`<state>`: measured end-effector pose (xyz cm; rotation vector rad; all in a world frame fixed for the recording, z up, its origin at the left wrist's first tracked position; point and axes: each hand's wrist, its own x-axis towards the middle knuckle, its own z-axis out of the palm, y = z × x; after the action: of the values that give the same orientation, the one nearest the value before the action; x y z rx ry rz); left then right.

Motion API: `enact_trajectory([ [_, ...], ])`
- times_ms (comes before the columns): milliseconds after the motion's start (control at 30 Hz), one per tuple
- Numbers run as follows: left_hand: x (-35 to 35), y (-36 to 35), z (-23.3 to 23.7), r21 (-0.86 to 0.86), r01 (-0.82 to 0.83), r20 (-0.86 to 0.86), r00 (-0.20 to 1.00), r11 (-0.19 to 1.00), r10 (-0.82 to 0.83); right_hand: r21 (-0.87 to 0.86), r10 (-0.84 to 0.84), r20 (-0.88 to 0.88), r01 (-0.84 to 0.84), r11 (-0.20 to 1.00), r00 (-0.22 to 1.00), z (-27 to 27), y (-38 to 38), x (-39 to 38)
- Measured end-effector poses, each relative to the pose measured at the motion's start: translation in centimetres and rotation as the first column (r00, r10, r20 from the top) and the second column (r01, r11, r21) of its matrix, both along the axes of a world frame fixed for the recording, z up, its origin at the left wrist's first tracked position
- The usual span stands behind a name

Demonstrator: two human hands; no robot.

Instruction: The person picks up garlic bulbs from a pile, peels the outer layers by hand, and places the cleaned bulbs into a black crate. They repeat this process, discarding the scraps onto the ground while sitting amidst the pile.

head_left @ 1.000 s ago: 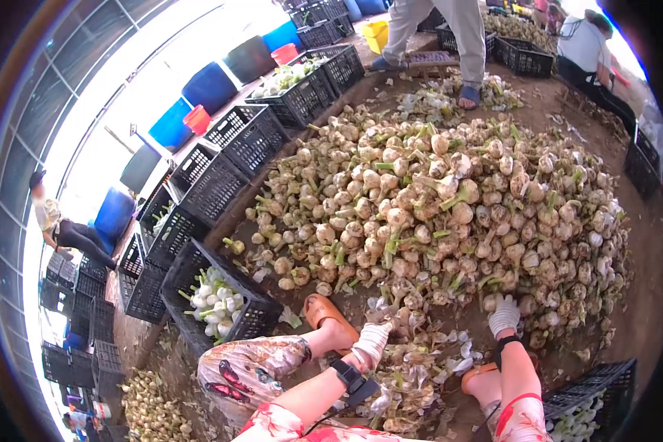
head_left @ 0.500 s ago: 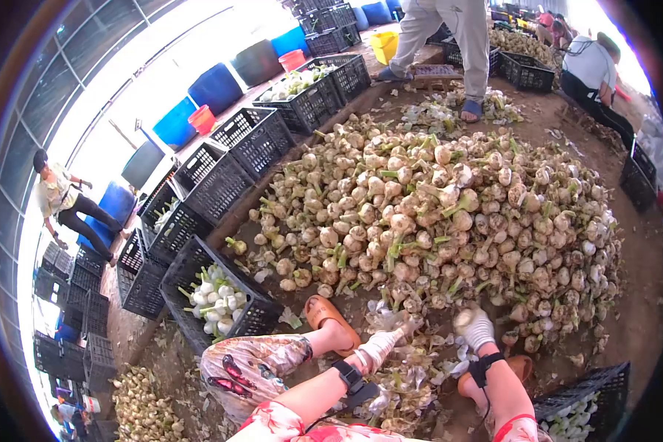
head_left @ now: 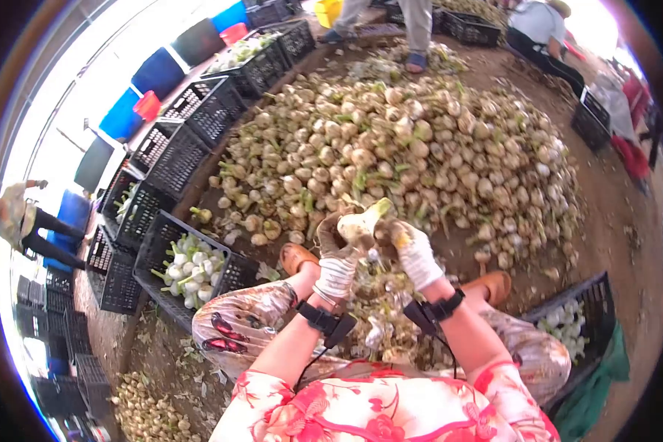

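A garlic bulb (head_left: 357, 225) with a thick green-white stem is held up in front of the big heap of garlic (head_left: 420, 147). My left hand (head_left: 337, 254), in a soiled white glove, is closed around the bulb from the left. On the other side my right hand (head_left: 414, 254), gloved the same way, has its fingers curled against the bulb, just below the stem; its fingertips are partly hidden. Under both hands, loose garlic skins (head_left: 379, 309) lie on the ground between my legs.
At my left stands a black crate (head_left: 232, 272) with cleaned white bulbs, and another crate (head_left: 604, 317) with bulbs is at my right. More crates (head_left: 177, 162) line the left side. A person's legs (head_left: 420, 33) stand behind the heap; other people are farther off.
Both hands have come up and together, now with a garlic bulb between them. Earlier the right hand was at the heap's edge and the left over the skins. My view has tilted downward.
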<state>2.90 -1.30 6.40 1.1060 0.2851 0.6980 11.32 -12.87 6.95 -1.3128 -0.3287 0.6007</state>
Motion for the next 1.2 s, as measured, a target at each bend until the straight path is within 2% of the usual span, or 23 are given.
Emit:
enact_trajectory([
  [33,-0.6,-1.2,0.8,0.089,-0.021,0.003,1.000,0.996,0.021,-0.064,0.060,0.023,-0.058,0.996,0.998,1.0,0.0,-0.5],
  [67,-1.1,-2.0,1.1,0.181,-0.048,0.013,0.999,0.982,0.046,-0.042,0.079,-0.007,-0.080,0.996,0.997,1.2,0.1,-0.7],
  [100,-1.3,-1.9,1.1,0.086,0.014,0.107,0.994,0.996,-0.023,-0.040,0.095,-0.017,-0.096,0.995,0.995,1.8,-0.2,-1.1],
  [200,-2.8,-1.8,1.5,0.039,0.068,0.015,0.998,0.997,-0.069,-0.056,0.136,-0.013,-0.137,0.989,0.991,2.2,-1.1,-1.9],
  [267,-3.4,-1.1,1.8,-0.080,0.163,0.022,0.987,0.983,-0.162,-0.013,0.126,0.048,-0.125,0.992,0.991,3.1,-1.4,-2.5],
  [300,-3.7,-1.1,2.0,-0.140,0.209,0.027,0.978,0.968,-0.207,0.020,0.145,-0.049,-0.144,0.989,0.988,3.8,-1.8,-3.0],
  [333,-3.9,-1.5,3.9,-0.283,0.284,0.101,0.959,0.916,-0.266,-0.011,0.130,0.016,-0.130,0.992,0.991,3.8,-1.9,-3.2],
  [400,-3.6,-0.7,2.3,-0.488,0.415,0.193,0.909,0.768,-0.369,-0.065,0.102,0.149,-0.093,0.993,0.984,3.9,-2.0,-3.5],
  [500,-3.0,-0.7,2.3,-0.501,0.331,0.052,0.934,0.800,-0.355,-0.063,0.102,-0.078,-0.107,0.992,0.992,3.7,-2.7,-2.9],
  [533,-3.0,-1.1,2.7,-0.345,0.352,0.048,0.932,0.870,-0.358,-0.062,0.092,-0.144,-0.101,0.993,0.985,3.5,-2.8,-2.9],
  [600,-3.3,-1.9,4.3,0.008,0.340,0.025,0.940,0.940,-0.340,-0.108,0.065,-0.069,-0.073,0.991,0.995,4.2,-2.8,-3.4],
  [633,-2.5,-2.2,2.1,0.156,0.188,0.040,0.980,0.970,-0.197,-0.031,0.045,-0.126,-0.049,0.998,0.991,4.0,-2.3,-3.5],
  [667,-2.4,-1.7,2.1,0.098,0.264,-0.006,0.964,0.960,-0.265,0.051,0.047,-0.185,-0.038,0.998,0.982,3.6,-1.8,-3.6],
  [733,-2.6,-1.8,1.7,0.213,0.040,0.130,0.989,0.976,-0.068,0.034,0.114,-0.255,-0.109,0.993,0.960,2.9,-1.9,-3.1],
  [800,-3.1,-1.4,1.5,0.012,0.150,0.089,0.985,0.989,-0.151,0.167,0.167,-0.311,-0.120,0.979,0.935,1.4,-2.1,-3.0],
  [867,-3.6,-1.2,3.0,-0.253,0.142,0.026,0.990,0.957,-0.140,-0.002,0.071,-0.156,-0.072,0.997,0.985,1.8,-1.6,-3.2],
  [900,-4.3,-1.0,3.6,-0.509,0.246,-0.005,0.957,0.825,-0.289,-0.022,0.039,-0.042,-0.040,0.999,0.998,2.0,-1.1,-3.4],
  [933,-3.8,-1.4,4.0,-0.657,0.186,0.030,0.975,0.730,-0.221,-0.146,0.050,0.515,0.030,0.989,0.856,3.3,-0.9,-3.9],
  [1000,-4.4,0.1,2.4,-0.612,0.511,0.068,0.795,0.604,-0.603,-0.011,-0.057,0.503,0.072,0.997,0.863,2.3,-1.5,-2.6],
  [1067,-4.2,0.0,3.4,-0.696,0.589,0.167,0.690,0.412,-0.705,-0.035,-0.025,0.590,0.057,0.998,0.807,2.4,-1.8,-2.7],
  [1100,-3.5,0.0,3.8,-0.702,0.501,0.066,0.753,0.506,-0.655,-0.006,-0.013,0.321,0.016,1.000,0.947,3.5,-2.0,-3.4],
  [1133,-2.9,-0.1,4.1,-0.691,0.406,-0.033,0.809,0.598,-0.588,0.048,0.014,0.029,-0.015,0.999,0.999,4.5,-2.2,-4.0],
  [1200,-3.2,-0.3,5.4,-0.619,0.450,0.026,0.831,0.643,-0.556,0.099,-0.026,-0.004,0.026,0.995,1.000,4.2,-2.8,-4.3],
])
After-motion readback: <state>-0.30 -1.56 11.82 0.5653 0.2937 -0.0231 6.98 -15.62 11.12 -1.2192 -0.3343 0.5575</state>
